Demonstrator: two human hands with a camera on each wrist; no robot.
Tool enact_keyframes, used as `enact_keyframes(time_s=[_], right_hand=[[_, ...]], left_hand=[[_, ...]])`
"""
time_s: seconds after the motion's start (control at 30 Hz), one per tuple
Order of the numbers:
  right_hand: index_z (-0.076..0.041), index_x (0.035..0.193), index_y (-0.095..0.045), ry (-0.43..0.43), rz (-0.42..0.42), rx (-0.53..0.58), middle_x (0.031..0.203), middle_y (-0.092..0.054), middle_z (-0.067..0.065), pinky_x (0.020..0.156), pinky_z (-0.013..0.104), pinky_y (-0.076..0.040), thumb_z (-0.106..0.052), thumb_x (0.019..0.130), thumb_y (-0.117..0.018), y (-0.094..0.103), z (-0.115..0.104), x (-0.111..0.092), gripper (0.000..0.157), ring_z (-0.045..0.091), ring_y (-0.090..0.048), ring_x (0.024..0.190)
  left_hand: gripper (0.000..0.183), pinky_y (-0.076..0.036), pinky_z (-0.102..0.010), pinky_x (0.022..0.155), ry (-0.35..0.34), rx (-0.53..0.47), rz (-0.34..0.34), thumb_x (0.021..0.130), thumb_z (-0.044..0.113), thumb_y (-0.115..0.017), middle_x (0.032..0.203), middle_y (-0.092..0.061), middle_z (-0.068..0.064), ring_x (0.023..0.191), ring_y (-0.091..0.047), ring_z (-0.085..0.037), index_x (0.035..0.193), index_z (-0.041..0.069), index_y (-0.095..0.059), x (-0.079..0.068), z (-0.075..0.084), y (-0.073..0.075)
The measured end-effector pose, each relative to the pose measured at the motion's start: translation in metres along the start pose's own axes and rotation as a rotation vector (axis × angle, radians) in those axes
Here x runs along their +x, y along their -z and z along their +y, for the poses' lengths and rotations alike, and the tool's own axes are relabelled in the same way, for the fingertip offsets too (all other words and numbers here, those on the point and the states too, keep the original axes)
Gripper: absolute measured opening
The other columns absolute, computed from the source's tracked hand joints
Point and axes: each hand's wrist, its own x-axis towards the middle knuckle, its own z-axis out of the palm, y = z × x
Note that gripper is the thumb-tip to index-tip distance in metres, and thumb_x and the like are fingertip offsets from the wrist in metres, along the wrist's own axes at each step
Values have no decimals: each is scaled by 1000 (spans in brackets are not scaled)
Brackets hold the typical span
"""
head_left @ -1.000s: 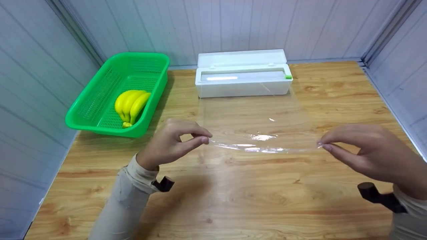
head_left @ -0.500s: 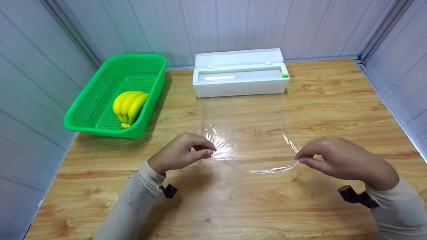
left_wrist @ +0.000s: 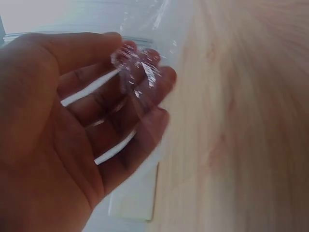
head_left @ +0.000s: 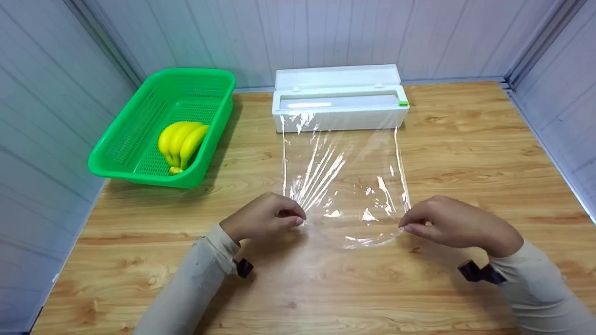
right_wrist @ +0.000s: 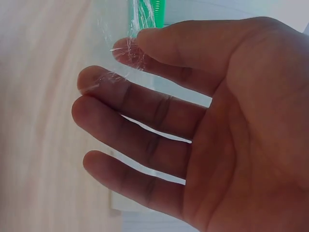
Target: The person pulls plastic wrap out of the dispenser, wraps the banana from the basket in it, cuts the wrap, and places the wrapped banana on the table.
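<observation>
A clear sheet of plastic wrap (head_left: 344,186) stretches from the front of a white wrap dispenser box (head_left: 340,120) toward the person. My left hand (head_left: 265,216) pinches its near left corner between thumb and forefinger; in the left wrist view crumpled wrap (left_wrist: 140,72) shows at the fingertips. The near right corner is pinched by my right hand (head_left: 458,225), whose other fingers are spread in the right wrist view. Between the hands the near edge sags slightly. The dispenser's lid (head_left: 337,77) stands raised at the back, and a small green slider (head_left: 403,103) sits at its right end.
On the left of the wooden table (head_left: 475,163) stands a green plastic basket (head_left: 100,163). A bunch of yellow bananas (head_left: 181,142) lies in it. Pale panel walls (head_left: 344,37) border the table at the back and sides.
Both hands have moved lower and nearer the person. The right hand has also shifted left, closer to the left hand. The wrap now shows taut creases toward the left hand.
</observation>
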Motion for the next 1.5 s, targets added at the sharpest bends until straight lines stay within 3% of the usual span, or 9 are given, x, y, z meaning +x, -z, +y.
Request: enact_keyframes(time_s=[0.17,0.4,0.6,0.83,1.07,1.33,1.5], right_hand=[[-19,98,-69,-18,-20,44,89,-64,-16,71,28,-48,-24,93,-54,-10,6,5,17,0,-58,79],[-19,98,-66,-48,-35,55,81,-61,-15,68,27,-46,-25,97,-45,-14,7,8,22,-1,-55,70],[-22,92,-67,-78,-43,42,79,-59,-17,66,25,-45,-26,94,-51,-15,8,8,16,0,-53,68],[-24,79,-66,1,5,18,76,-53,-16,61,23,-43,-25,87,-62,-19,10,9,9,1,-50,67],[-23,67,-62,-7,-7,44,71,-47,-15,56,22,-39,-32,91,-56,-15,10,13,26,2,-45,61],[-20,91,-68,-113,-10,117,81,-59,-15,66,26,-45,-34,92,-53,-8,17,16,21,3,-55,72],[-15,99,-67,-187,71,175,83,-63,-11,67,27,-47,-34,91,-55,-8,28,23,24,6,-58,75]], left_hand=[[15,-47,-23,74,11,89,-43,87,19,-61,91,-66,10,80,-59,-2,96,12,-70,1,0,-6],[17,-46,-23,74,16,124,-70,88,24,-59,88,-65,11,80,-58,-1,95,14,-72,-2,-2,-8],[16,-45,-23,70,-39,157,-86,89,25,-58,81,-62,13,74,-56,-2,90,17,-73,-6,-3,-5],[20,-46,-24,77,-66,158,-84,91,26,-55,89,-65,11,82,-57,-1,96,16,-72,-8,-3,-6],[19,-45,-24,75,-69,134,-59,90,26,-57,88,-61,11,81,-55,-3,90,15,-72,-9,-7,-7],[22,-46,-24,79,-48,64,12,91,26,-56,95,-65,9,86,-58,-2,101,13,-70,-11,-10,-2],[20,-47,-25,77,-32,14,37,91,22,-57,95,-67,2,85,-58,-3,101,11,-70,-13,-13,0]])
